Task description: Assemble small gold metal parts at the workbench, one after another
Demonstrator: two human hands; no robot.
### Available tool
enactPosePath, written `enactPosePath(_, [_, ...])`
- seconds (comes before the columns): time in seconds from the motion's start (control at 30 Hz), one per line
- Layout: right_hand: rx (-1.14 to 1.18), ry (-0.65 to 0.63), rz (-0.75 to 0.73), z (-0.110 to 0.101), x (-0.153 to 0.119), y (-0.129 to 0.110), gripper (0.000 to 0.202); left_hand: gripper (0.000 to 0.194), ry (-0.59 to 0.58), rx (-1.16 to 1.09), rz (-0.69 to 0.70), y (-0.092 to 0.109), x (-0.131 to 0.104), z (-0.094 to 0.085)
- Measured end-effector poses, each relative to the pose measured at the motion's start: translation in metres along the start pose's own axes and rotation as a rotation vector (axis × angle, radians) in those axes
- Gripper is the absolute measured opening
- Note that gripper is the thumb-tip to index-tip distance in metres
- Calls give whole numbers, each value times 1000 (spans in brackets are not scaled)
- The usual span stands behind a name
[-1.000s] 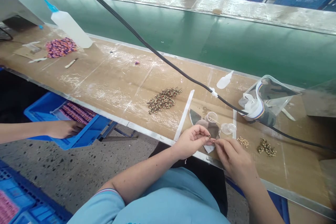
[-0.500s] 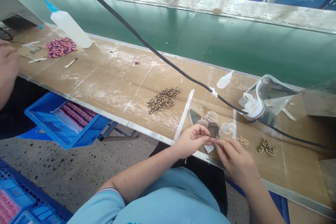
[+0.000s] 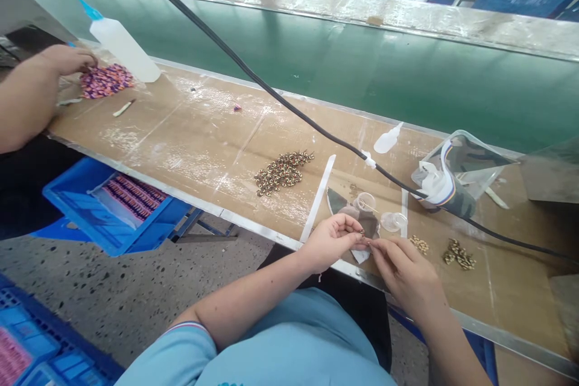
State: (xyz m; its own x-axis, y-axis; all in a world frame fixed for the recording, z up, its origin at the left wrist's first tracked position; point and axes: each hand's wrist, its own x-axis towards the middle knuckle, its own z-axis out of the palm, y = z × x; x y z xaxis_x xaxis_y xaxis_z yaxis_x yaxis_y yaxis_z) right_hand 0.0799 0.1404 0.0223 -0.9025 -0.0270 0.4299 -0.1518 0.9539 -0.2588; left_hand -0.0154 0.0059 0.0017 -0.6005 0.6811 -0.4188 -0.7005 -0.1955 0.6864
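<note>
Near the table's front edge, my left hand pinches a small dark piece between thumb and fingers. My right hand meets it fingertip to fingertip, its thumb and forefinger closed on something too small to make out. Beneath and behind them lies a dark cloth, with a round clear cup on it and a clear lid beside it. A heap of small dark-and-gold pieces sits to the left. Right of my hands are a little pile of beige pieces and a pile of dark-and-gold pieces.
A black cable crosses above the table. At the far left, another person's hand touches a pink and purple heap near a white bottle. A clear bag holder stands right; a blue crate is below left.
The other person's arm has reached in over the table at the left, its hand now at the pink and purple heap. Dark legs have shifted in the far background. My hands have hardly moved.
</note>
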Motion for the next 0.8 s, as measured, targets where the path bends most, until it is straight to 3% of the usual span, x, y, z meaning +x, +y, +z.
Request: enactPosePath(0.8, [-121,-49,-51,2,1,-1,22,41,11,6,-8,0,0,2])
